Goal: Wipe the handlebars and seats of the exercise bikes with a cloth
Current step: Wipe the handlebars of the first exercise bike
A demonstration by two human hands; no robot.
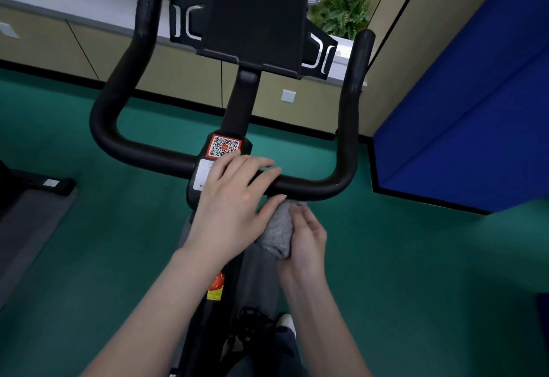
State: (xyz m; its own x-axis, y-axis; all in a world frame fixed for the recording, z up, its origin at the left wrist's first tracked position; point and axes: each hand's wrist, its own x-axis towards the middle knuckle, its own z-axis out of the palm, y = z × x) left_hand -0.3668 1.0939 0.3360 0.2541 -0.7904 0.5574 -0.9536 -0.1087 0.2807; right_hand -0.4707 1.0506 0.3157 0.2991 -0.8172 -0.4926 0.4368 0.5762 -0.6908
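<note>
Cloth first: your right hand has it bunched into a grey wad, fingers curled round it, with its top end poking up towards the bar. Your left hand grips nothing. It lies flat over the middle of the handlebars, fingers straight and pointing across to your right, just below the QR sticker. What matters for the coming stroke is this: the crossbar lies just ahead of the wad, touching it or very nearly (I can't tell which). Its long axis runs side to side across your view, roughly square to the way your right forearm points. So I judge the wipe wants to travel sideways along the bar, not forward. The bare stretch to your right is unobstructed and nearer the cloth hand. It runs out to a bend, then turns away from you into the right horn. The stretch to your left lies beyond your flat left hand, which sits in the path, and leads round to the left horn. Further out, the tablet holder stands on the stem between the horns. No seat shows from here, so that part of the job can't be judged.
</note>
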